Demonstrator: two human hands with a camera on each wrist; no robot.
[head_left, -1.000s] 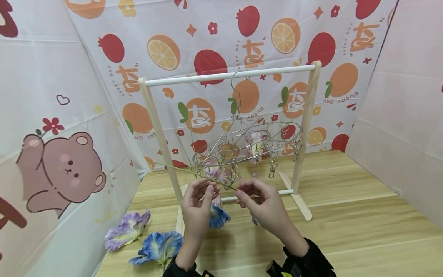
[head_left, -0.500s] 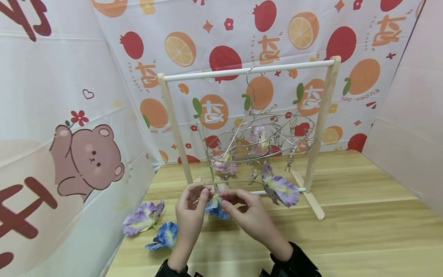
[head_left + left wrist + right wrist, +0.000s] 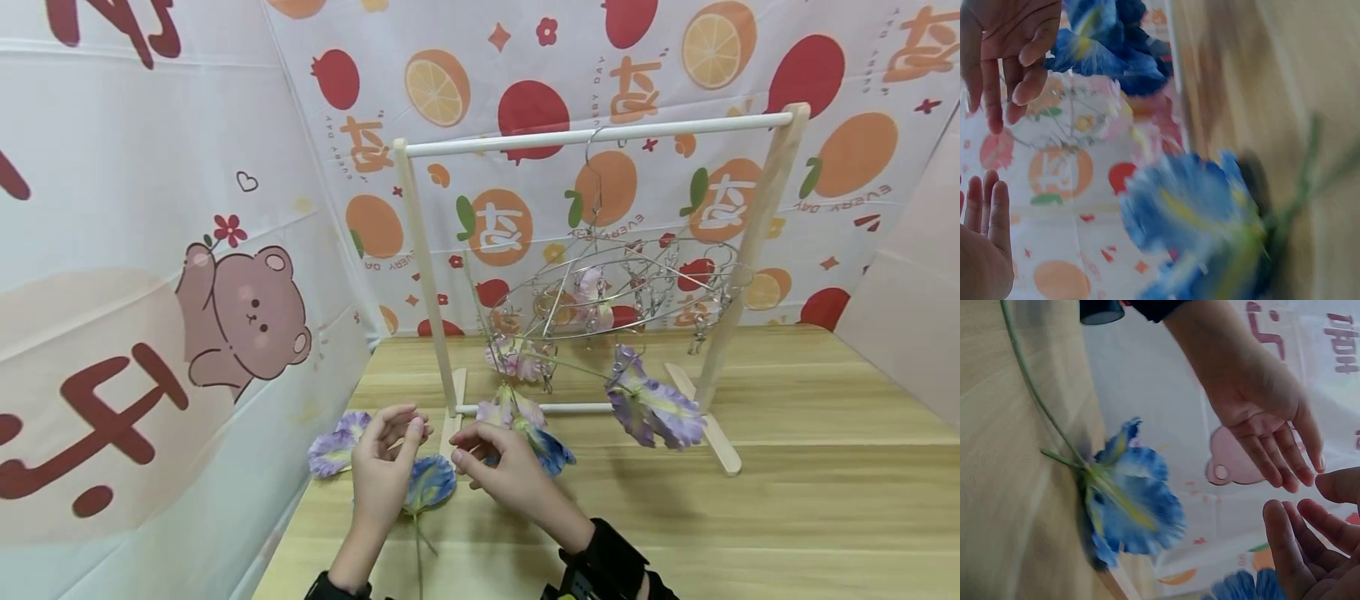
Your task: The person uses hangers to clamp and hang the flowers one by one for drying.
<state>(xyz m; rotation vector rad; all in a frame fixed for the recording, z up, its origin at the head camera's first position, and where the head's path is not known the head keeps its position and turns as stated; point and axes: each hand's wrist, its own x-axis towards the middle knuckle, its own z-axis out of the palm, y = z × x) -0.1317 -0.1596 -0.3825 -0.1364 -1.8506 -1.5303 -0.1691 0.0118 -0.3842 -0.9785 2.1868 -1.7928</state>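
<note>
My left hand (image 3: 386, 467) is raised above the table with loosely bent fingers and nothing in them. Facing it, my right hand (image 3: 501, 468) is empty too, and a small gap parts the fingertips. Beyond them a purple artificial flower (image 3: 652, 404) hangs sideways by its stem from the round wire clip hanger (image 3: 622, 292); its exact clip is too small to make out. Pale pink flowers (image 3: 517, 358) and a darker blue flower (image 3: 551, 450) hang there as well. Beneath my left hand lies a blue flower (image 3: 1138, 500) with a green stem.
A wooden rack (image 3: 757, 217) with a white top rail (image 3: 525, 143) carries the hanger. Another purple flower (image 3: 333, 450) lies on the wooden table (image 3: 825, 500) at the left. Printed cloth (image 3: 315, 167) closes off the back and sides.
My fingers have let go of the purple flower's stem, and the flower hangs from the hanger. Both hands have drawn back to the left, and the head view has turned left.
</note>
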